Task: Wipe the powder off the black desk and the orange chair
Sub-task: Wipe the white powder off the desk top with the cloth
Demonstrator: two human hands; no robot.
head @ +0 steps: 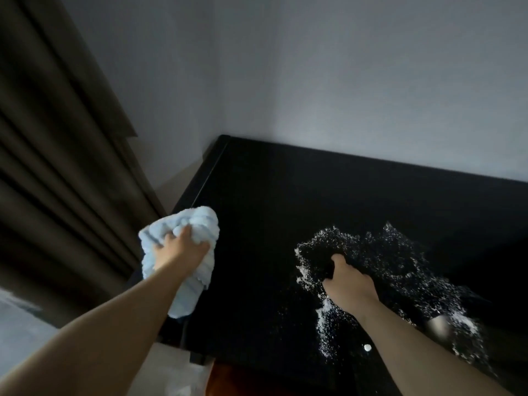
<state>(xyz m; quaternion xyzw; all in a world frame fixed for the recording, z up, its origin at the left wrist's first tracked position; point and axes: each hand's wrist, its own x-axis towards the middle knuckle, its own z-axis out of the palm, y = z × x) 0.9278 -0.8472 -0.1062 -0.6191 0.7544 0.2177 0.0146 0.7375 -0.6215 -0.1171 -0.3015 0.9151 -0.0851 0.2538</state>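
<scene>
No text, label, brand, number or sign can be read anywhere in this view.

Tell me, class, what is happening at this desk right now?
A person stands over a black desk strewn with white powder. The left hand grips a bunched light blue cloth near the desk's left edge, away from the powder. The right hand rests in the middle of the powder, fingers curled under. The powder is still spread out, so the wiping looks barely begun.
</scene>
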